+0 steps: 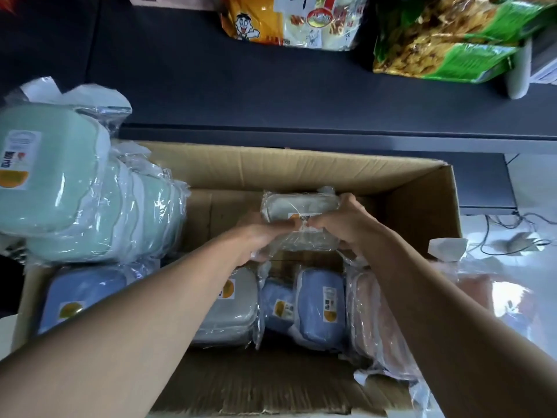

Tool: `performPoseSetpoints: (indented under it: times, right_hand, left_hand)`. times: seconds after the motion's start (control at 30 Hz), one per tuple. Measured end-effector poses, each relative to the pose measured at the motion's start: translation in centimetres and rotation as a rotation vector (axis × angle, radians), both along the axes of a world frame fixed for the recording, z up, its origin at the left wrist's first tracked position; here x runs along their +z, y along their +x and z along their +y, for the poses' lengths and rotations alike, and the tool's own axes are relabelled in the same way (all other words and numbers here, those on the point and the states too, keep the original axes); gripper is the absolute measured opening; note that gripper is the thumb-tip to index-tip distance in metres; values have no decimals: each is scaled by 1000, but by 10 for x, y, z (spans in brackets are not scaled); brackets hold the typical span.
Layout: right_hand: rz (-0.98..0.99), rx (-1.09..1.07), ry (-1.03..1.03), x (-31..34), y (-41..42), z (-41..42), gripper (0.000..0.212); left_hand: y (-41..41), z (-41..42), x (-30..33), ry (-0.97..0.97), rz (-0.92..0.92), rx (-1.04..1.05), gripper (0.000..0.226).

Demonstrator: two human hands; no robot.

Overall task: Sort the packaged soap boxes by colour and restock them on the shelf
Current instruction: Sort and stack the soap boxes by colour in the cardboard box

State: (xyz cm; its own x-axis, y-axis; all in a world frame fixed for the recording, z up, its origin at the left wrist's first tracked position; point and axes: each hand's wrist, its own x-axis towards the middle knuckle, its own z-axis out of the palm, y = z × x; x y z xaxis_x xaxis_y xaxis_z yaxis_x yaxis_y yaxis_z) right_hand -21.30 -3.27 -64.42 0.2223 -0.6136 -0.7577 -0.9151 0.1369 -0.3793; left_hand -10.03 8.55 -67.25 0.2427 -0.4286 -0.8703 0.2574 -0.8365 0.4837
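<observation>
Both hands are down inside the cardboard carton (422, 188), at its far-wall end. Left hand (256, 236) and right hand (352, 221) are close together, thumbs almost meeting, each curled round one end of a stack of grey soap boxes (298, 206) in clear wrap. The stack's long axis runs left to right, parallel to the carton's far wall; the hands grip it from the near side, one at each short end. Neither hand is nearer; the hold looks even.

Against the carton's near wall lie more wrapped boxes: a blue box (81, 294) at the left corner, a grey box (232, 309) partly under the left forearm, blue boxes (319, 306) in the middle, pink boxes (370, 312) at the right. Green boxes (54, 176) are piled on the carton's left edge.

The dark shelf (211, 79) lies straight ahead, beyond the far wall. Snack bags (295, 19) sit at its back.

Judgement: the grey stack comes up and forward over the far wall, long axis kept as it lies.
</observation>
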Motion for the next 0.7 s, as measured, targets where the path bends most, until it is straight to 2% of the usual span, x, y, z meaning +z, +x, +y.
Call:
performPoseSetpoints:
  times: [0.07, 0.13, 0.23, 0.3, 0.37, 0.47, 0.57, 0.63, 0.7]
  right_hand:
    - [7, -5, -23, 2, -4, -2, 71]
    - [8, -58, -120, -1, -7, -12, 60]
    - [-9, -143, -185, -3, -8, -21, 57]
    - [-13, -138, -199, -6, -6, -22, 56]
    - [-9, -123, -220, -6, -5, -19, 51]
    - [-3, -44, -284, 3, -9, -9, 41]
    - [-26, 62, -345, 25, -13, 9, 45]
    - [-30, 158, -419, 41, -13, 23, 52]
    - [-38, 233, -505, 54, -9, 36, 54]
  left_hand:
    - [1, -7, 2, -40, 16, -26, 66]
    - [4, -19, 3, -69, -36, 18, 65]
    - [7, -33, 2, -47, -217, 71, 83]
    - [8, -35, 2, -13, -217, 68, 98]
    - [8, -34, 6, -11, -199, 78, 95]
    - [12, -23, 10, 34, -260, -94, 102]
    - [25, -3, 18, 55, -446, -257, 76]
    - [33, 11, 26, 20, -504, -329, 59]
    - [38, 23, 33, 21, -530, -461, 53]
